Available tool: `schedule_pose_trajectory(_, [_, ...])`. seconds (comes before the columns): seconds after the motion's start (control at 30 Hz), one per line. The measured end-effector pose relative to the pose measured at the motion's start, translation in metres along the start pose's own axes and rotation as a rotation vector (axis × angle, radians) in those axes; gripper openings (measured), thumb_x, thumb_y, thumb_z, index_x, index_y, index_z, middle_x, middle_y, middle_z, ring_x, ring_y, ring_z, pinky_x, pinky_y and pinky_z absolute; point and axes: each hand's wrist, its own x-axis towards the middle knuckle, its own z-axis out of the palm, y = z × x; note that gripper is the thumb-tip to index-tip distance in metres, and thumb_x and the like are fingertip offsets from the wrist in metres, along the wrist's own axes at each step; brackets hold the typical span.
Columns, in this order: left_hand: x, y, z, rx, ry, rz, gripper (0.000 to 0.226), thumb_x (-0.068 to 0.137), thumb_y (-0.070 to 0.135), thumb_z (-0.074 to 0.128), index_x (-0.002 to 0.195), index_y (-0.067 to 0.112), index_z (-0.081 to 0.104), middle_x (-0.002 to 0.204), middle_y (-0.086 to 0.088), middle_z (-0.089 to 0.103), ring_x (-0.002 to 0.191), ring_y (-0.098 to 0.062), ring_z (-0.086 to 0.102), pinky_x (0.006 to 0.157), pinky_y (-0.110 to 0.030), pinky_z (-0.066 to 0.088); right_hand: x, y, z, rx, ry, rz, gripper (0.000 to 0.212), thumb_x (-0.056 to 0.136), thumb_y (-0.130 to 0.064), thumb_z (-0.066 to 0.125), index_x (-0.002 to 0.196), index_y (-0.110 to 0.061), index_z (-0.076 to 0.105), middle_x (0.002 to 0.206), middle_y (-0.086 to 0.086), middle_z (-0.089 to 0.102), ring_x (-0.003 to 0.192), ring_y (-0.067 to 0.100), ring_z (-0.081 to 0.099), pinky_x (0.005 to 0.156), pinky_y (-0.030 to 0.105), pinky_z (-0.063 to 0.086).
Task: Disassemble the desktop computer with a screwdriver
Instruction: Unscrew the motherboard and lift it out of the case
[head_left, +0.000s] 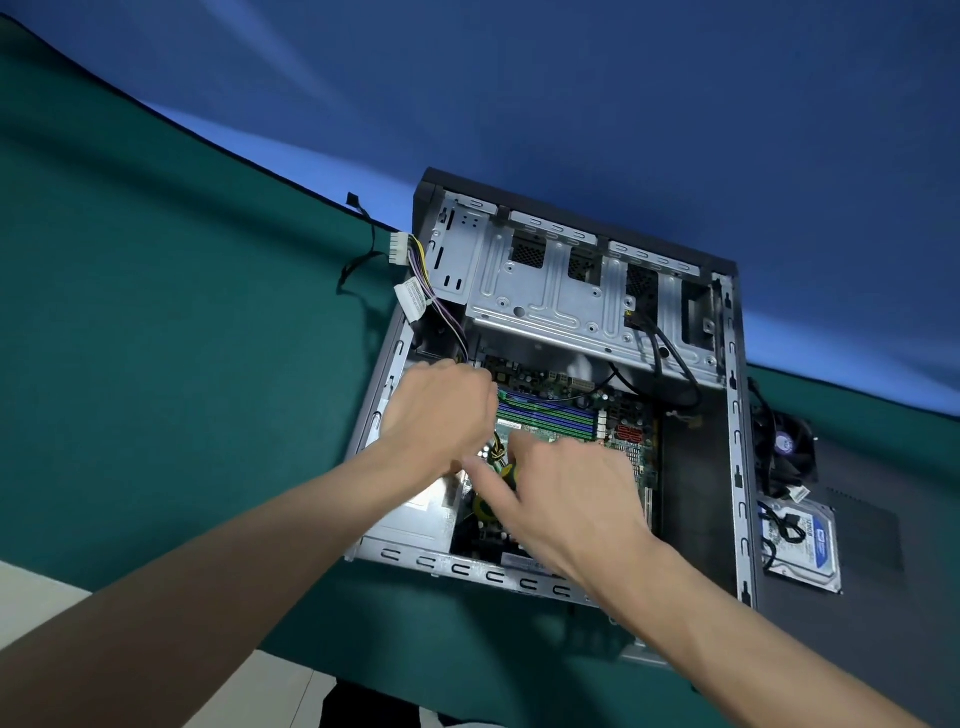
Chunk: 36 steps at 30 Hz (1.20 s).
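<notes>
I see the open computer case (545, 395) lying flat on the green surface (182, 389). My right hand (566, 499) grips the yellow-and-black screwdriver (506, 473) over the motherboard (571, 415) — my left hand (441, 415) reaches in, grip unclear.

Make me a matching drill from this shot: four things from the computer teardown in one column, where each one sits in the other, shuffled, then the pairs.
Things:
1. hard drive
2. fan
3. white connector
4. screwdriver

Places:
A. hanging over the case's far left edge, on purple and yellow wires
B. inside the case, between the two hands
C. on the dark panel right of the case, nearer the person
D. right of the case, beyond the blue-labelled part

Pairs: 1-C, 2-D, 3-A, 4-B
</notes>
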Motion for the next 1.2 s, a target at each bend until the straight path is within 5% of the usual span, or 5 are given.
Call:
schedule_pose_trajectory(0.4, [-0.008, -0.002, -0.006, -0.217, 0.097, -0.007, 0.031, 0.102, 0.032, 0.024, 0.078, 0.019, 0.036, 0.066, 0.003, 0.041, 0.062, -0.022, 0.039, 0.062, -0.034, 0.032, -0.006, -0.013, -0.017, 0.182, -0.233, -0.079, 0.033, 0.089, -0.033, 0.052, 0.115, -0.022, 0.036, 0.11, 0.007, 0.051, 0.102, 0.029, 0.051, 0.075, 0.036, 0.037])
schedule_pose_trajectory(0.77, [-0.01, -0.001, -0.005, -0.181, 0.137, 0.004, 0.031, 0.102, 0.031, 0.024, 0.079, 0.02, 0.041, 0.065, 0.004, 0.044, 0.061, -0.019, 0.038, 0.065, -0.03, 0.028, -0.014, -0.009, -0.023, 0.228, -0.277, -0.02, 0.044, 0.085, -0.07, 0.035, 0.105, -0.032, 0.044, 0.087, 0.001, 0.064, 0.086, 0.025, 0.058, 0.073, 0.035, 0.043])
schedule_pose_trajectory(0.93, [-0.012, -0.002, -0.003, -0.209, 0.167, 0.014, 0.031, 0.102, 0.031, 0.026, 0.074, 0.022, 0.036, 0.059, 0.009, 0.033, 0.056, -0.018, 0.037, 0.063, -0.029, 0.029, -0.023, -0.01, -0.011, 0.364, -0.253, 0.05, 0.03, 0.09, -0.032, 0.047, 0.118, -0.027, 0.038, 0.113, 0.001, 0.05, 0.094, 0.025, 0.055, 0.079, 0.034, 0.044])
schedule_pose_trajectory(1.07, [-0.011, -0.002, -0.003, -0.227, 0.155, 0.014, 0.033, 0.102, 0.031, 0.025, 0.074, 0.021, 0.038, 0.059, 0.008, 0.036, 0.056, -0.017, 0.04, 0.065, -0.031, 0.035, -0.029, -0.002, -0.008, 0.285, -0.151, 0.171, 0.035, 0.094, -0.055, 0.035, 0.108, -0.023, 0.041, 0.101, 0.003, 0.058, 0.088, 0.029, 0.058, 0.076, 0.037, 0.046])
schedule_pose_trajectory(1.2, [-0.012, -0.001, -0.003, -0.218, 0.151, 0.01, 0.032, 0.102, 0.031, 0.024, 0.075, 0.022, 0.039, 0.062, 0.007, 0.041, 0.058, -0.017, 0.041, 0.069, -0.033, 0.04, -0.033, -0.005, -0.002, 0.307, -0.092, 0.107, 0.017, 0.094, -0.035, 0.041, 0.107, -0.024, 0.042, 0.106, -0.003, 0.053, 0.092, 0.022, 0.056, 0.081, 0.035, 0.045])
